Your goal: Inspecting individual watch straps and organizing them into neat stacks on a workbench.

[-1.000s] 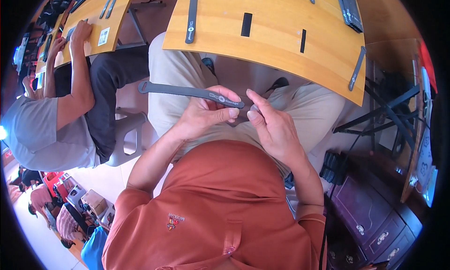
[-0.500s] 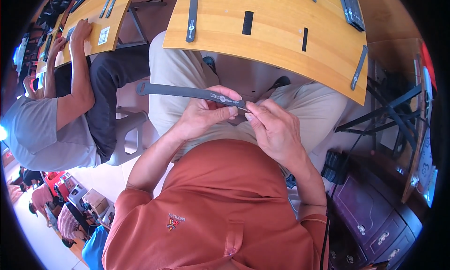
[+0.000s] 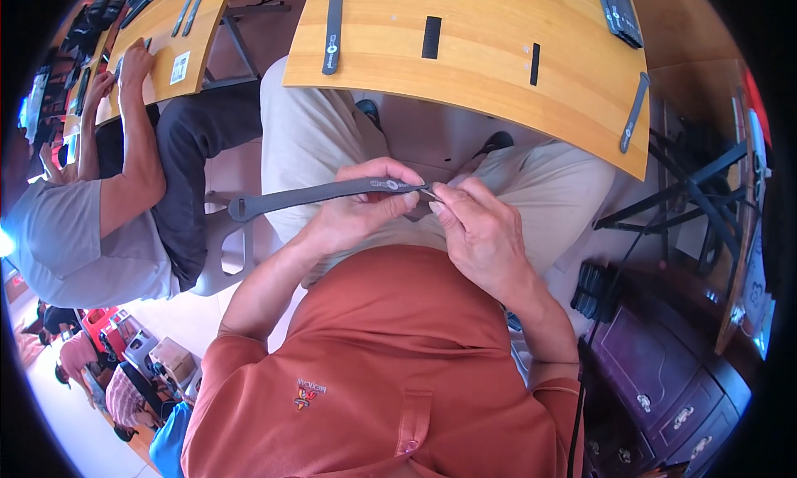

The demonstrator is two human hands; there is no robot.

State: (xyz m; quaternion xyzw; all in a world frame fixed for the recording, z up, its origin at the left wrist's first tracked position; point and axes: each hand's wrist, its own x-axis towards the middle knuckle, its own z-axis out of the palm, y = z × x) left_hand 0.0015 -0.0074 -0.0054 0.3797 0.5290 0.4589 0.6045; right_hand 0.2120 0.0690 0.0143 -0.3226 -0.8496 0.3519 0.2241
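Across my lap stretches a dark grey fabric strap [image 3: 299, 197] with pale print near its right part and a slotted, rounded left end. My left hand [image 3: 359, 216] pinches it between thumb and fingers close to the right end. The left end sticks out free beyond my wrist. My right hand [image 3: 483, 233] is closed in a pinch right at the strap's right tip. A thin, shiny sliver shows between its fingertips and the strap, too small to name. Both hands are below the table edge, above my thighs.
On the wooden table [image 3: 481, 79] ahead lie another grey strap [image 3: 333, 29], two short black strips [image 3: 431, 38], a strap at the right edge [image 3: 635, 112] and a strap stack [image 3: 617, 13]. A co-worker [image 3: 58, 237] sits left. Purple drawers [image 3: 656, 370] stand right.
The strap's free left end has dropped, and the strap has rolled so its print is less visible. Both hands stay pinched at its right end. The view has shifted slightly.
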